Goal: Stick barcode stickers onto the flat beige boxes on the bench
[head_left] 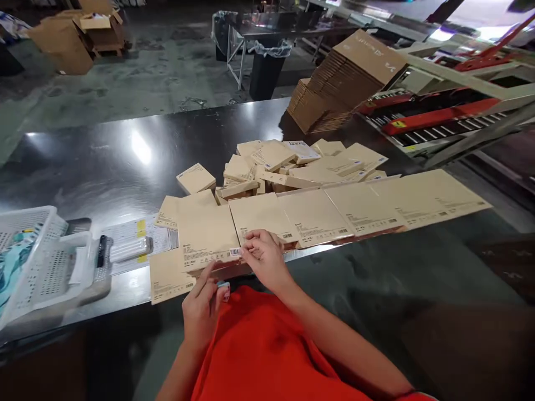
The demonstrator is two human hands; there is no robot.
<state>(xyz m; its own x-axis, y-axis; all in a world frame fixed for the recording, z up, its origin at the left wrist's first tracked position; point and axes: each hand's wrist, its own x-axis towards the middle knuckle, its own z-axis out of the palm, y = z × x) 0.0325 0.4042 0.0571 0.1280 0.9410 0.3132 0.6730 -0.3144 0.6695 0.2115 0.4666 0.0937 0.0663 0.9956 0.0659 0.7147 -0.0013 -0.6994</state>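
Note:
Several flat beige boxes lie side by side along the table's near edge. My right hand point(264, 257) is over the corner where the front left box point(209, 231) meets the neighbouring box point(259, 214); its thumb and forefinger are pinched at a small white barcode label point(235, 252) on the left box. Below that box's front edge, my left hand point(203, 306) has its fingers bent, with a small blue and white item point(223, 291) held at them. Another beige box point(169, 273) sits partly under the front left one.
A loose pile of beige boxes point(271, 156) lies behind the row. On the left are a white basket point(45, 217), a black marker point(101, 250) and papers with yellow strips. Flattened cartons point(346, 72) stand at the back right, beside a conveyor frame point(451, 111).

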